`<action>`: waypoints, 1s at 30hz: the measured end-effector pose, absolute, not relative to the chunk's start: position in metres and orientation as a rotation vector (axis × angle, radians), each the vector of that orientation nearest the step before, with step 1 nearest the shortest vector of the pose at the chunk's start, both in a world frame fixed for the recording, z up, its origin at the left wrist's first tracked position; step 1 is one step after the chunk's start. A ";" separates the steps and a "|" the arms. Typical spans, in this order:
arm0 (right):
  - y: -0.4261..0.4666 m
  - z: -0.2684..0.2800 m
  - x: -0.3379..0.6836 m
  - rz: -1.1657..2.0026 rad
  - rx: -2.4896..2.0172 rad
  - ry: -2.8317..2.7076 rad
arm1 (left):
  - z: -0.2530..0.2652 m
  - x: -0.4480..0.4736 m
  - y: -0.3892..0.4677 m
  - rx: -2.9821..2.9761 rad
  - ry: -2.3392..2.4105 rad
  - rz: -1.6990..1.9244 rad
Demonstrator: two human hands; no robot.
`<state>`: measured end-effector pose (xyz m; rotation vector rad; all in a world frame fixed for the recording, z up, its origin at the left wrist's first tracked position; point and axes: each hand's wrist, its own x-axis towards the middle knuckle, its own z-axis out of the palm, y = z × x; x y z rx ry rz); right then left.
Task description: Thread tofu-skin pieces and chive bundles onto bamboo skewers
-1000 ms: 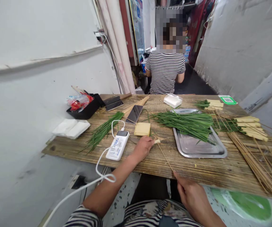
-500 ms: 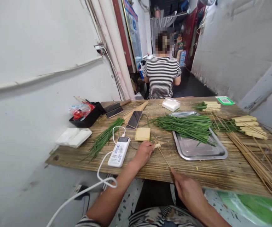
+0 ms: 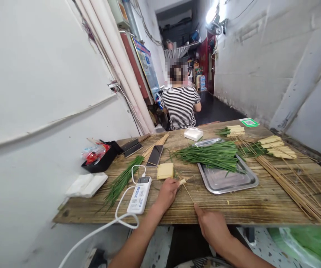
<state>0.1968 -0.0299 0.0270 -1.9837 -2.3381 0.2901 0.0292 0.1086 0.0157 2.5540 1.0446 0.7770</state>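
My left hand [image 3: 166, 194] is closed on a small pale-yellow tofu-skin roll [image 3: 182, 182], just above the wooden table. Pinched in my right hand [image 3: 214, 226] is a thin bamboo skewer [image 3: 188, 193]. The skewer's far end meets the roll; whether it has pierced it I cannot tell. Right behind my left hand lies a stack of square tofu sheets [image 3: 165, 171]. Long green chives [image 3: 209, 155] rest on a metal tray [image 3: 229, 182], to the right and beyond my hands.
Left of my hands are a white power bank [image 3: 139, 195] with a cable, more chives [image 3: 124, 182] and a phone [image 3: 155, 155]. Skewers [image 3: 283, 186] and finished tofu-and-chive skewers [image 3: 277, 147] lie right. A person in a striped shirt [image 3: 180, 107] sits beyond the table [image 3: 93, 212].
The camera view has tilted up and turned slightly right, so the table sits lower and further left. My hands keep nearly the same hold on the roll and the skewer.
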 end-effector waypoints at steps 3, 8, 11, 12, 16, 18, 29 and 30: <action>-0.029 0.028 0.199 0.305 -1.960 -2.327 | 0.016 0.029 0.108 2.564 1.071 0.778; -0.027 0.028 0.201 0.317 -1.956 -2.304 | 0.014 0.030 0.109 2.565 1.079 0.810; -0.024 0.029 0.198 0.325 -1.954 -2.317 | 0.014 0.030 0.110 2.581 1.067 0.819; -0.023 0.030 0.197 0.331 -1.950 -2.318 | 0.014 0.030 0.110 2.586 1.062 0.828; -0.021 0.032 0.193 0.343 -1.954 -2.317 | 0.013 0.030 0.109 2.617 1.065 0.840; -0.021 0.033 0.195 0.330 -1.955 -2.311 | 0.010 0.029 0.107 2.623 1.088 0.853; -0.029 0.045 0.254 0.024 -1.912 -2.159 | 0.026 0.077 0.104 2.724 1.061 1.041; -0.034 0.044 0.262 -0.021 -1.904 -2.137 | 0.029 0.086 0.104 2.734 1.035 1.049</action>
